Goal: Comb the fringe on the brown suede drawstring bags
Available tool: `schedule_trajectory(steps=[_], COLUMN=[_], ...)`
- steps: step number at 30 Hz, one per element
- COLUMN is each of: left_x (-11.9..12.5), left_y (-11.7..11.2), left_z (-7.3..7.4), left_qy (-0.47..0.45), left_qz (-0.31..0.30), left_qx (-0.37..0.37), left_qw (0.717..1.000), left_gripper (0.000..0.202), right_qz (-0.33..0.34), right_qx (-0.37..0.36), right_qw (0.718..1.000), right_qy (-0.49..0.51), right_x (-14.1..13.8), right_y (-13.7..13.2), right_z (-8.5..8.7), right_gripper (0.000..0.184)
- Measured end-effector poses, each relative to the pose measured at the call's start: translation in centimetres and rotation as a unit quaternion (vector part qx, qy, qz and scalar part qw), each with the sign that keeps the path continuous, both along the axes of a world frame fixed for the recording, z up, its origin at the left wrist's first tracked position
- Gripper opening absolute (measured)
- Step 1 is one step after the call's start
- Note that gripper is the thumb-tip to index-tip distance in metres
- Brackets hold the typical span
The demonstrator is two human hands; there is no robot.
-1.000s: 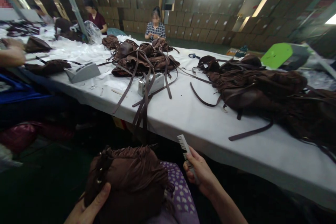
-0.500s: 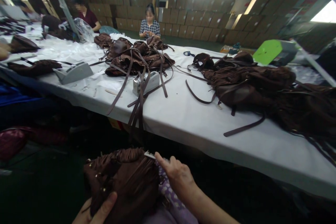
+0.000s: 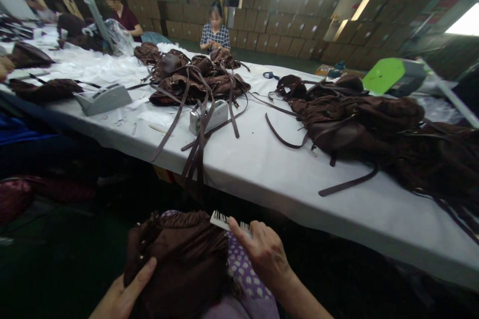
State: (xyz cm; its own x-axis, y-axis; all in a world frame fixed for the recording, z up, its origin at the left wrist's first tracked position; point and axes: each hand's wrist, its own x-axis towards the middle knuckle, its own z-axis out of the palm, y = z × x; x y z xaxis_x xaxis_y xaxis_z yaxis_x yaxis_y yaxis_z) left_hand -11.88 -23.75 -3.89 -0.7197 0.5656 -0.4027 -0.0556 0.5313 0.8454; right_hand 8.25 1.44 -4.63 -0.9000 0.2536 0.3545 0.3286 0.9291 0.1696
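Note:
A brown fringed bag (image 3: pixel 179 259) lies on my lap over purple dotted cloth (image 3: pixel 245 274). My left hand (image 3: pixel 123 294) presses on the bag's left side, thumb stretched along it. My right hand (image 3: pixel 262 251) grips a white comb (image 3: pixel 224 221), its teeth set against the fringe at the bag's upper right edge.
A long white-covered table (image 3: pixel 262 159) stands in front of me. It carries heaps of brown bags (image 3: pixel 359 119) and loose straps (image 3: pixel 198 144), plus grey tape dispensers (image 3: pixel 103 98). A green stool (image 3: pixel 389 76) sits at the right. Two people (image 3: pixel 214 27) work on the far side, with stacked cartons behind.
My right hand brought the comb down from upright in the air onto the bag's fringe. My left hand has slid a little along the bag's side.

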Motion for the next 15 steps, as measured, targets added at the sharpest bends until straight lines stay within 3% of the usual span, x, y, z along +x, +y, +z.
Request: schedule_trajectory(steps=[4, 6, 7, 9, 11, 13, 15], left_x=[-1.6, -2.7, -3.3, -4.0, -4.2, -4.0, -3.4], left_y=[1.5, 1.3, 1.1, 0.8, 1.4, 2.8, 4.6], left_z=[-1.4, -2.8, -3.3, -3.5, -2.6, -0.8, 1.1], left_qy=[-0.071, 0.014, 0.106, 0.32, 0.432, 0.385, 0.255], left_qz=[0.072, 0.081, 0.069, -0.008, -0.151, -0.295, -0.356], left_qx=[-0.037, -0.071, -0.089, -0.104, -0.069, -0.007, 0.041], left_qw=[0.994, 0.994, 0.988, 0.942, 0.886, 0.875, 0.898], left_gripper=[0.063, 0.083, 0.091, 0.086, 0.062, 0.057, 0.053], right_qz=[0.043, 0.065, 0.078, 0.106, 0.131, 0.141, 0.143], right_qx=[0.024, 0.03, 0.032, 0.032, 0.028, 0.027, 0.033], right_qw=[0.999, 0.997, 0.996, 0.994, 0.991, 0.989, 0.989], right_qy=[0.015, 0.017, 0.018, 0.02, 0.022, 0.027, 0.034], right_x=[-1.7, -2.7, -3.2, -3.9, -4.4, -4.7, -4.9], right_y=[-0.5, -0.7, -0.8, -1.0, -1.1, -1.2, -1.2], right_z=[1.5, 1.8, 1.9, 2.1, 2.4, 2.8, 3.2], right_gripper=[0.057, 0.058, 0.058, 0.056, 0.056, 0.057, 0.058])
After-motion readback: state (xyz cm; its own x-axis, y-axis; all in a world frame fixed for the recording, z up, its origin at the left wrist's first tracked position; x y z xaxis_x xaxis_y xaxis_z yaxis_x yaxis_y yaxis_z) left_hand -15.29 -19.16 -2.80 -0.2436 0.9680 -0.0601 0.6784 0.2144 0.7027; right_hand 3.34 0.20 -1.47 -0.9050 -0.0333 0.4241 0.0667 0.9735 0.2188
